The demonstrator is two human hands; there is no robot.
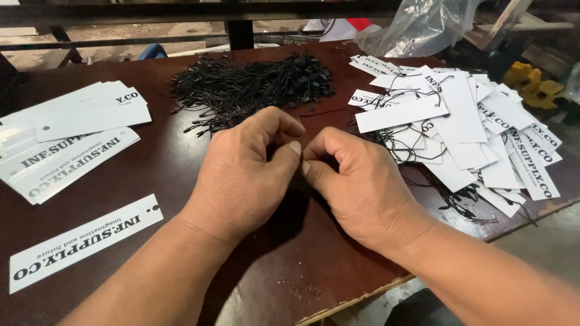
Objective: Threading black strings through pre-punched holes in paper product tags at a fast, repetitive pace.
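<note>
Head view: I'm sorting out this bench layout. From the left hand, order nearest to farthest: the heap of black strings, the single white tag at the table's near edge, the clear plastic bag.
1. Heap of black strings, just beyond the left hand.
2. Single white tag, lower left.
3. Clear plastic bag, far right.

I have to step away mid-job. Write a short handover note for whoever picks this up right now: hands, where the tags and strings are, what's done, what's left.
Left hand and right hand: curled fingertip to fingertip over the middle of the dark table; anything pinched between them is too small to make out.
Black string loops: loose heap just behind the hands.
Unstrung white tags: stack at far left, plus a single tag lying apart near the left forearm.
Done: strung tags piled at right, cords trailing from them.
Left: judging by the piles, the left stack and the single tag still need strings.
</note>
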